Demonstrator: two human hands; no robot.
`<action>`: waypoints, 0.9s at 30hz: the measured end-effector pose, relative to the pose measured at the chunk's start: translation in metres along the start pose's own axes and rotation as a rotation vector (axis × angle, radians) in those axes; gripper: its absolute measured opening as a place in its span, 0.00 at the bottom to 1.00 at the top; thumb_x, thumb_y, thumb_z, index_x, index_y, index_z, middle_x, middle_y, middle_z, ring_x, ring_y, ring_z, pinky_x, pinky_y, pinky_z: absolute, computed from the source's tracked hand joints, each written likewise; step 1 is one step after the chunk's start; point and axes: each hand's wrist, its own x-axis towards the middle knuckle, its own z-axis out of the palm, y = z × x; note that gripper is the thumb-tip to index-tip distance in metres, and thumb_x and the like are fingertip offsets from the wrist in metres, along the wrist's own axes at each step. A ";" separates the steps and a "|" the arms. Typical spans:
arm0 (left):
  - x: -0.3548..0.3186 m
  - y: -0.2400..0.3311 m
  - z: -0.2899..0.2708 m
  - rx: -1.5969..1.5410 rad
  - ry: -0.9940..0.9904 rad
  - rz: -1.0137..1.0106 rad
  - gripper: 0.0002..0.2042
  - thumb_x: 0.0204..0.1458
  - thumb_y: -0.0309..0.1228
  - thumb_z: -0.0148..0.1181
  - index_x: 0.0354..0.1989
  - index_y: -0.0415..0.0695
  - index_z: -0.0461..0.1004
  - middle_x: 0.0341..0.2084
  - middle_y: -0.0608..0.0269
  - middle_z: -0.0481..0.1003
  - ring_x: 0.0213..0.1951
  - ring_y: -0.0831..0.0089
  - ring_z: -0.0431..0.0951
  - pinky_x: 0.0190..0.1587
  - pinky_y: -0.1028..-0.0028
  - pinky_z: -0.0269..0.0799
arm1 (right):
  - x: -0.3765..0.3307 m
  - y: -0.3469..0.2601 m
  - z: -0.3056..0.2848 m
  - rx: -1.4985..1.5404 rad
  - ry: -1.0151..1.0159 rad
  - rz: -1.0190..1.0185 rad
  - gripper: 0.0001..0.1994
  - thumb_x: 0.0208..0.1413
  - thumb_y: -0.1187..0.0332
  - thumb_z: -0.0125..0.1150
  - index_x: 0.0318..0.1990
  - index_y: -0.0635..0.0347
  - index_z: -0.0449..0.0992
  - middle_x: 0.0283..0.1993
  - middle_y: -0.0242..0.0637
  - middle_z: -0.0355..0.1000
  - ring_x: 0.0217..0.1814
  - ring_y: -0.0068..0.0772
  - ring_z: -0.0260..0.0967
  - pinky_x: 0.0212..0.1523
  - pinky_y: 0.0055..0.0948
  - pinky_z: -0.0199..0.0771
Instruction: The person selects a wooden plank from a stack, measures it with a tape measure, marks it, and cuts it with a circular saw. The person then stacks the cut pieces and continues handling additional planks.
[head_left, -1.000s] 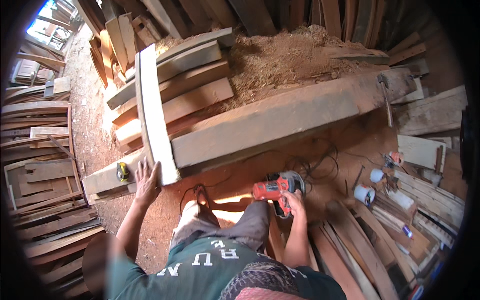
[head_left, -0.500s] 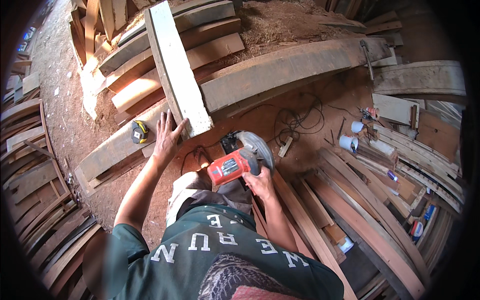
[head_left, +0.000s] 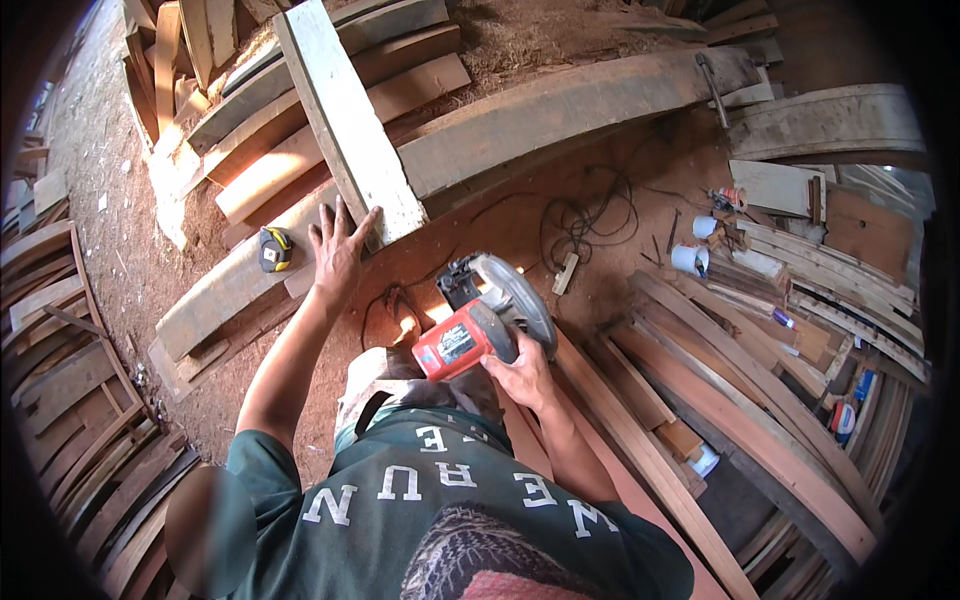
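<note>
My right hand [head_left: 524,376] grips the rear handle of a red and black circular saw [head_left: 462,335], held up in front of my lap with its metal guard facing right. A pale, white-faced plank [head_left: 358,125] lies crosswise over a long curved timber beam [head_left: 560,112], its near end jutting past the beam's edge. With fingers spread, my left hand [head_left: 338,258] rests against the left side of that plank's near end, over the beam. Left of this hand, a black and yellow tape measure [head_left: 275,250] sits on the beam.
A hammer [head_left: 712,90] lies over the beam's right end. Dark cable [head_left: 600,215] coils on the reddish ground behind the saw, beside a pale power strip [head_left: 566,274]. Long boards [head_left: 740,370] are stacked at right, curved timbers [head_left: 80,400] at left. White tubs [head_left: 690,260] stand near the right.
The saw has tilted and shifted slightly, its front end raised, with my right hand still on it. My left hand stays by the plank's end. The whole view has moved a little.
</note>
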 end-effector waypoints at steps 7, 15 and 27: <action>-0.003 -0.002 0.004 0.022 0.060 0.028 0.42 0.49 0.23 0.63 0.75 0.71 0.59 0.75 0.36 0.49 0.73 0.29 0.49 0.67 0.29 0.51 | 0.016 -0.048 0.017 -0.045 0.120 -0.104 0.16 0.54 0.66 0.69 0.46 0.67 0.77 0.39 0.45 0.80 0.41 0.37 0.78 0.47 0.36 0.76; -0.003 0.003 -0.003 0.002 0.023 0.008 0.42 0.53 0.16 0.50 0.75 0.73 0.57 0.76 0.36 0.46 0.74 0.29 0.48 0.69 0.30 0.50 | 0.064 -0.037 0.078 -0.082 0.130 -0.244 0.15 0.55 0.68 0.66 0.47 0.66 0.76 0.35 0.49 0.79 0.37 0.45 0.80 0.40 0.40 0.78; -0.040 -0.061 -0.049 0.081 -0.022 -0.253 0.39 0.56 0.45 0.68 0.76 0.63 0.56 0.79 0.52 0.43 0.78 0.41 0.40 0.71 0.27 0.38 | 0.067 -0.025 0.094 -0.022 0.125 -0.184 0.14 0.56 0.67 0.69 0.46 0.63 0.77 0.33 0.49 0.79 0.37 0.47 0.81 0.40 0.41 0.78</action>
